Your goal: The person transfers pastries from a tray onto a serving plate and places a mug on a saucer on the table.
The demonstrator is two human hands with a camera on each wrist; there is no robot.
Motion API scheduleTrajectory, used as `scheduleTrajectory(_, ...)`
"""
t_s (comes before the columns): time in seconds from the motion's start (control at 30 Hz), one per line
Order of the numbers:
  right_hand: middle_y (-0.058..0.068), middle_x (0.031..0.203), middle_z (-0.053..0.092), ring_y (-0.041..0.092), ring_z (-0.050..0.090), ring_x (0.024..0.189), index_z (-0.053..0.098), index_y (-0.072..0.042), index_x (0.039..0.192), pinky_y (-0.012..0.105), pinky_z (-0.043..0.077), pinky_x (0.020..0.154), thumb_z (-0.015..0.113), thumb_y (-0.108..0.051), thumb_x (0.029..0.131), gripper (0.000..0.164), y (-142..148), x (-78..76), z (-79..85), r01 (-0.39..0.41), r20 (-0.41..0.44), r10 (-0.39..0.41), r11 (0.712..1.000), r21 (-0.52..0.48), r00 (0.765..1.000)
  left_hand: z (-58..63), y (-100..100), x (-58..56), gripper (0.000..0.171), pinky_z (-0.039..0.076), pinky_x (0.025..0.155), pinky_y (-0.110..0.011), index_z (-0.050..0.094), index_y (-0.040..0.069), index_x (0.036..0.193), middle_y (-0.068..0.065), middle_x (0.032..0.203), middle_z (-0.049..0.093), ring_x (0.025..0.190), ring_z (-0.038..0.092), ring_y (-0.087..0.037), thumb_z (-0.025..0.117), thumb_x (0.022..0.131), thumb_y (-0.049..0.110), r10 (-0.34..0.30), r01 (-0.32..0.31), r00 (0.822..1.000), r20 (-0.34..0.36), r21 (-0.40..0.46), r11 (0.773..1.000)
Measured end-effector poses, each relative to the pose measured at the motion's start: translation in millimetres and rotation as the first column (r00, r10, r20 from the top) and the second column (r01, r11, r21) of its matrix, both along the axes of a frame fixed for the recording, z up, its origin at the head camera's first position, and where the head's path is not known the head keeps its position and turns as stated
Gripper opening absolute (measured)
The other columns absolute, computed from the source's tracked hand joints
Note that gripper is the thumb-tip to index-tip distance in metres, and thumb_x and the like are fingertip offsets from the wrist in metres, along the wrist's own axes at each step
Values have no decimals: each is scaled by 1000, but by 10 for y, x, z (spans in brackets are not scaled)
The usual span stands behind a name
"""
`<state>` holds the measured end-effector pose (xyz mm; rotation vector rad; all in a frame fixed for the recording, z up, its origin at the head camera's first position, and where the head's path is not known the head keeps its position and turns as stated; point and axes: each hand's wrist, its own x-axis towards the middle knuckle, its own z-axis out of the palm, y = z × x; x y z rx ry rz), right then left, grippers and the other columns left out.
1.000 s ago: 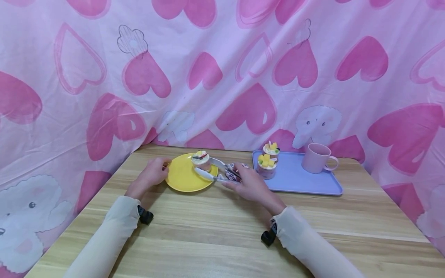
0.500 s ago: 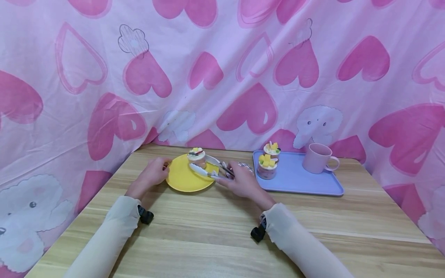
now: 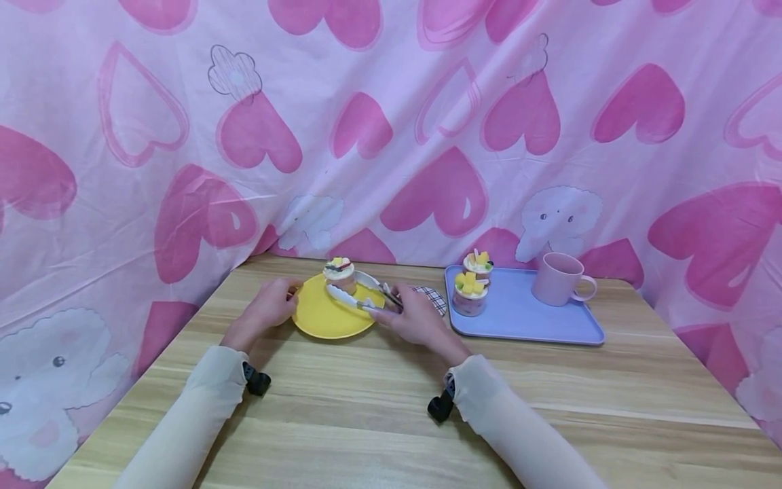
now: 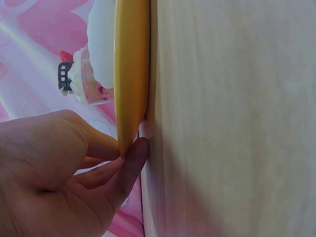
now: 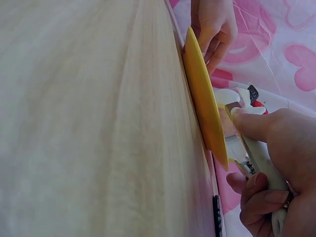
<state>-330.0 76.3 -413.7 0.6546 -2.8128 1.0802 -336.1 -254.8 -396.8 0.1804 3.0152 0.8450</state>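
Note:
My left hand (image 3: 273, 302) pinches the left rim of a yellow plate (image 3: 330, 327); in the left wrist view the thumb and fingers lie on either side of the plate's edge (image 4: 132, 64). With my right hand (image 3: 418, 316) I grip a pair of white-tipped tongs (image 3: 343, 297). The tips reach around a small dessert cup (image 3: 339, 277) over the back of the plate. White cream, red fruit and a dark piece top this cup. Whether its base touches the plate is hidden by the rim in both wrist views.
A blue tray (image 3: 525, 326) stands right of the plate. It carries a pink mug (image 3: 556, 280) and two dessert cups (image 3: 470, 295) topped with yellow cubes. A round plaid coaster (image 3: 432, 297) lies between plate and tray. A pink heart-patterned cloth (image 3: 391, 136) hangs behind the table.
My right hand has moved left with the tongs, and the dessert cup has shifted left and slightly back over the plate. More of the coaster shows. My left hand has stayed put.

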Motion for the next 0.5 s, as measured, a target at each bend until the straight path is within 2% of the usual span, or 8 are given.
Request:
scheduleTrajectory(0.03,1,88,58,19,54,80,61,-15,116,32,45,67,78,-59,94,52,-4,-6,-3,5,5,-5,1000,3,1000,-2,3,1,47,59,110,-54,54,-11,151,-33,145,63,125,66,-40,54,105,1,-3,3,1000,-6,-2,1000)
scheduleTrajectory(0.07,3,89,60,21,56,80,62,-14,117,33,46,67,79,-56,94,51,-32,55,73,32,24,-32,999,20,999,-2,8,1,47,59,110,-54,54,-11,151,-33,145,63,125,66,-40,54,105,2,-3,3,1000,-6,-1,1000)
scheduleTrajectory(0.23,2,89,61,20,57,80,62,-16,122,33,47,66,81,-56,93,53,-28,56,79,66,39,-67,997,39,997,3,22,3,48,59,109,-53,52,-10,152,-32,146,63,124,66,-39,54,106,2,8,-8,1000,10,6,1000)
scheduleTrajectory(0.5,2,88,60,19,57,77,60,-14,122,31,48,64,83,-56,91,57,9,83,100,61,60,-62,998,15,996,17,10,25,48,59,109,-53,52,-12,152,-34,146,62,124,66,-39,54,106,2,5,-5,1000,7,0,1000)
